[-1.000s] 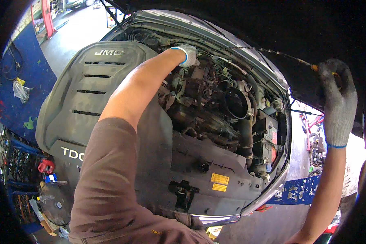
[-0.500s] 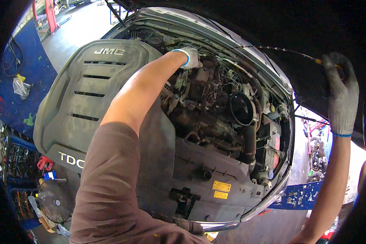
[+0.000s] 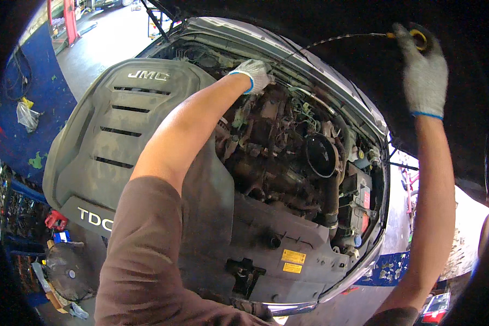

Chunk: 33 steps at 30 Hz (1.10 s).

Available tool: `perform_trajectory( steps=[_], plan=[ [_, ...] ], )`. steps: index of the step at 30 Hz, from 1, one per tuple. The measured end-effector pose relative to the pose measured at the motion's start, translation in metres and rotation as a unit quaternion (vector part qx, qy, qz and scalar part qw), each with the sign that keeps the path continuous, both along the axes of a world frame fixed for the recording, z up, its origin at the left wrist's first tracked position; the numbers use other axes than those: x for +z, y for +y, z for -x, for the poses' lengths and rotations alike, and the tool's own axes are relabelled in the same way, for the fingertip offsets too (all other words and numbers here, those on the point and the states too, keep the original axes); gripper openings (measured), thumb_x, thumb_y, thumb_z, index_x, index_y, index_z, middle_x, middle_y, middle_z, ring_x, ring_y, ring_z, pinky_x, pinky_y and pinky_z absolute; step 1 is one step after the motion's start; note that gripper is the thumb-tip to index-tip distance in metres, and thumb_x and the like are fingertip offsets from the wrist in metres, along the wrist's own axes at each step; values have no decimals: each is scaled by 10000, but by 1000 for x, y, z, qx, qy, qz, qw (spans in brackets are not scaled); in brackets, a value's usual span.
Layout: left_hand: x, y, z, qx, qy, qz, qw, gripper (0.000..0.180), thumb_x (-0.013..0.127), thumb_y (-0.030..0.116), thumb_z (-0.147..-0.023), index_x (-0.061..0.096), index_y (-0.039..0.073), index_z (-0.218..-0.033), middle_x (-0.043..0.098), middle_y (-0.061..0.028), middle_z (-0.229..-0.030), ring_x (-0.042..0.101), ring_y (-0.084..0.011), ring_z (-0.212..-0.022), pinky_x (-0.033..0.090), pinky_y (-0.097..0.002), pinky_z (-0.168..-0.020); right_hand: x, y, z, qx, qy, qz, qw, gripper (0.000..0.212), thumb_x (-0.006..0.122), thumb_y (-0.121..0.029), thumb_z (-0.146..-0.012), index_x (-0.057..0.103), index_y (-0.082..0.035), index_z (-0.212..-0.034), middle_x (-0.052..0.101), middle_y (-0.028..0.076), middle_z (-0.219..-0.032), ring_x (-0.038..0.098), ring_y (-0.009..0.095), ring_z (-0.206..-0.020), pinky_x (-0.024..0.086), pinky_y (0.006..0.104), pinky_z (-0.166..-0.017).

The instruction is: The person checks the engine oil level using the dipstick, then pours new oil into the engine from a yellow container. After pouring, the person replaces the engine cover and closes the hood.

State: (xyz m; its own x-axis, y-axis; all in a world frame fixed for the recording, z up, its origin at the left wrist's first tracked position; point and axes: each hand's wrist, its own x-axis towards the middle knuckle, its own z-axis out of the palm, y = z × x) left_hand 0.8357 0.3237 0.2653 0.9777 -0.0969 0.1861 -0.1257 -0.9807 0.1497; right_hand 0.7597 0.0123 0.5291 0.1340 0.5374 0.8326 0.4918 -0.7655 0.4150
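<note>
My right hand [image 3: 425, 81], in a grey-white knit glove with a blue cuff, is raised at the upper right. It is closed on the yellow ring handle of a dipstick [image 3: 353, 36]. The dipstick's long thin metal strip bows leftward and down toward the rear of the engine [image 3: 269, 122]. My left hand [image 3: 254, 75], gloved the same way, reaches to the back of the engine bay with its fingers curled. What those fingers hold is hidden; the strip's lower end is lost in the dark near them.
A big grey plastic engine cover [image 3: 106, 157] lies at left under my left arm. Right of the engine are a black round duct opening [image 3: 321, 156] and a battery [image 3: 357, 195]. The raised dark hood hangs overhead. Blue lift plates and parts trays stand at far left.
My right hand has moved up and left with the dipstick, bowing its strip more. My left hand has shifted slightly right, fingers still curled at the engine's rear.
</note>
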Motion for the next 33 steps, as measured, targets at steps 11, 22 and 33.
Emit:
perform_trajectory(
  steps=[11,22,33],
  plan=[
    [35,5,47,34,86,-23,995,578,592,488,-1001,779,24,-1291,729,-203,-1394,687,-391,-1305,552,-472,-1087,-67,124,-126,75,367,-134,917,514,759,-411,-997,733,1,-1303,776,248,-1223,731,399,-1160,547,458,-1031],
    [78,14,416,-131,5,28,991,541,827,402,-877,747,26,-1258,707,-144,-1082,723,-375,-886,615,-439,-814,-204,217,-203,-87,445,19,891,379,668,-333,-994,801,-27,-1173,761,275,-1240,729,461,-1152,573,505,-1006],
    [-54,-28,636,478,-277,236,800,232,696,143,-1058,778,-70,-1100,767,-151,-999,705,-261,-860,577,-386,-788,-434,244,-216,-134,571,340,735,340,557,-158,-1004,803,-5,-1182,755,276,-1280,745,420,-1176,603,537,-965]
  ],
)
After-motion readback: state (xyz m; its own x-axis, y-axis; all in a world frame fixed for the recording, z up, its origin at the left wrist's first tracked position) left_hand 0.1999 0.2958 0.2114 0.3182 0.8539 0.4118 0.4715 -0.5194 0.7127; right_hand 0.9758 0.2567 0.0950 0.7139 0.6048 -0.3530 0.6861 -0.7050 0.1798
